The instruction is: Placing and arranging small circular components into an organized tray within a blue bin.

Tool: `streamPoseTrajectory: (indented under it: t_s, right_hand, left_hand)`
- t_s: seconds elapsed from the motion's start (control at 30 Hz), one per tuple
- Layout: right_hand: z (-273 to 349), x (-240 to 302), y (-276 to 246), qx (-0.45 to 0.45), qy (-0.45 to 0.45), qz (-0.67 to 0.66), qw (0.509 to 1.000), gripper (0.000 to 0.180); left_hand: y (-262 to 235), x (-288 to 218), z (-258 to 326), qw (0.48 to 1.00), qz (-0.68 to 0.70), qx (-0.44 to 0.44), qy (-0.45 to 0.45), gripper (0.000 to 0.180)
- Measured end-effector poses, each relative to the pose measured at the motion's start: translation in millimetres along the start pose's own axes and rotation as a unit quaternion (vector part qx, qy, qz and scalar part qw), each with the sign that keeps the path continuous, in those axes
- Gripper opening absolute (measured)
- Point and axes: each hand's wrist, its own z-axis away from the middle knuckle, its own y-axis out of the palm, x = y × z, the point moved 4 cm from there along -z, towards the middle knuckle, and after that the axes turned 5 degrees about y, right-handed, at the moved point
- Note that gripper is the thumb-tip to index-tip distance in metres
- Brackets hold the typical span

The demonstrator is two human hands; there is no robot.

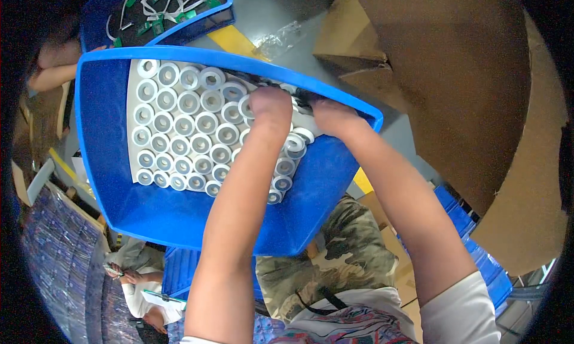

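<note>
A blue plastic bin in front of me holds rows of white round parts with grey faces and a hole in the centre. They stand on a pale sheet. My left hand reaches down among the parts toward the bin's far right, beside one white ring. Its fingers are mostly hidden. My right hand is close by, inside the right end of the bin. Something dark lies between the two hands, too unclear to name. The right fingertips are hidden as well.
Beyond the bin stands another blue bin with green boards and white cables. Large cardboard boxes rise at the right. Another person's arm is at the far left; a second person is at the lower left. Clear plastic film lies on the floor.
</note>
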Motion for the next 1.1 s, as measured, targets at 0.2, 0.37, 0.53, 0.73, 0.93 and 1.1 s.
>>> streamPoseTrajectory:
  t_s: [0.2,0.37,0.53,0.73,0.93,1.1]
  right_hand:
    - [-9.4,3.9,-2.2,-0.093,0.009,-0.086,0.992,0.042]
    - [-6.7,5.0,-17.6,-0.098,0.006,-0.153,0.983,0.035]
    - [-9.5,5.0,-10.9,-0.040,0.052,-0.141,0.988,0.033]
    - [-10.7,0.5,-9.0,-0.013,0.070,-0.117,0.991,0.040]
    - [-14.3,-0.3,-4.1,-0.016,0.063,-0.123,0.990,0.037]
    - [-9.0,14.8,-10.5,-0.089,0.013,-0.134,0.987,0.032]
  left_hand:
    - [0.9,-1.3,2.0,1.000,0.009,0.022,-0.001,0.022]
    - [8.3,-1.8,-2.3,1.000,-0.014,-0.028,0.003,0.020]
    - [7.8,1.5,-4.0,1.000,0.000,-0.011,-0.006,0.020]
    - [1.9,0.9,-3.4,1.000,0.008,-0.003,-0.002,0.024]
    - [-1.3,-1.8,-6.6,1.000,0.010,0.018,-0.003,0.025]
    - [10.4,1.7,-6.0,1.000,0.007,-0.006,0.015,0.025]
